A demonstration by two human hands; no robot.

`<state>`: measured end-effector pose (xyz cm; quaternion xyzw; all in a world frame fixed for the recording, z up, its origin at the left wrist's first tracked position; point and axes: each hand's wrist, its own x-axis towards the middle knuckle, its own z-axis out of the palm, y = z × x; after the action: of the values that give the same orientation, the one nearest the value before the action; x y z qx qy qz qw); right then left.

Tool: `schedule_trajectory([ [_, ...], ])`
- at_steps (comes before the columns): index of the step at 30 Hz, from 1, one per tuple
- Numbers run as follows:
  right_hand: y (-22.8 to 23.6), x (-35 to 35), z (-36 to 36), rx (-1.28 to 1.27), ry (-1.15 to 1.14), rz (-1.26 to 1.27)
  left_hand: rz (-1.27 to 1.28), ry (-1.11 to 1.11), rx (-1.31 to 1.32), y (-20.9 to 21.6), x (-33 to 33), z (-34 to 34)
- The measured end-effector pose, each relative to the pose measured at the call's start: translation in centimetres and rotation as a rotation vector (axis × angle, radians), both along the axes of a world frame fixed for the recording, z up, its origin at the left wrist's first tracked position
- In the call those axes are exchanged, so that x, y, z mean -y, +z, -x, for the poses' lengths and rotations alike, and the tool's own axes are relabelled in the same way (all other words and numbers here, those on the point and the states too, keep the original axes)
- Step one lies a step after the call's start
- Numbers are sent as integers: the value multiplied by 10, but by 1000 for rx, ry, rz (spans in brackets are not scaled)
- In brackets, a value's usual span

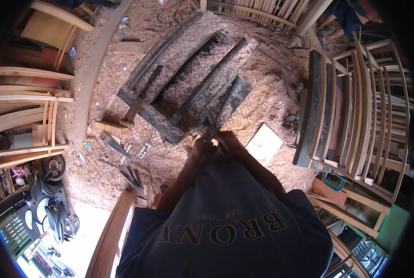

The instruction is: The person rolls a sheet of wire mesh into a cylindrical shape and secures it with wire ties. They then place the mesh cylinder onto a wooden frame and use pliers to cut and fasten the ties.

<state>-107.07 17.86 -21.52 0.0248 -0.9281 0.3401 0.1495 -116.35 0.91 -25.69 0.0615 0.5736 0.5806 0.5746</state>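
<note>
My left hand (203, 148) and my right hand (228, 142) are close together in front of my chest, fingers closed. A slim, dark object (210, 119) sticks out just beyond the fingertips; its kind is too dim to make out. Directly beyond it lies a dark, weathered slatted wooden frame (207, 69), with wood shavings between its slats. A dark plank (234, 99) leans across the frame's near right corner. On its left side rests a long dark blade-like piece with a brown end (135, 109).
A white square board (265, 142) lies to the right. Left are a wood block (110, 127) and a white power outlet (144, 150). Stacked wooden frames (350, 111) stand right, more timber (28, 97) left. A motorcycle (49, 208) is lower left; another person (343, 21) is far right.
</note>
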Motion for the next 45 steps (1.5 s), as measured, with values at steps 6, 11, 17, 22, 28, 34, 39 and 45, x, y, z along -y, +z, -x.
schedule_trajectory([
  [6, 1, 3, -1, 351, -80, 424, -26, -119, -343, 31, -1, 0],
  [11, 12, 11, 2, 662, -381, 811, 1, -107, -352, 52, -4, 3],
  [17, 39, 13, 9, 783, -506, 962, -51, -147, -708, 48, 0, 3],
  [22, 41, 18, 10, 631, -497, 755, -164, 381, 618, 17, -10, 7],
  [28, 33, 11, 12, 681, -438, 931, -93, 78, 104, -4, 4, 8],
  [34, 36, 5, 21, 563, -407, 1005, 49, -113, -254, -4, 14, -3],
  [39, 36, 4, 27, 624, -434, 1108, -11, -48, -49, 11, 5, 0],
  [45, 29, 2, 27, 702, -504, 932, -26, 203, 268, 8, -2, -7],
])
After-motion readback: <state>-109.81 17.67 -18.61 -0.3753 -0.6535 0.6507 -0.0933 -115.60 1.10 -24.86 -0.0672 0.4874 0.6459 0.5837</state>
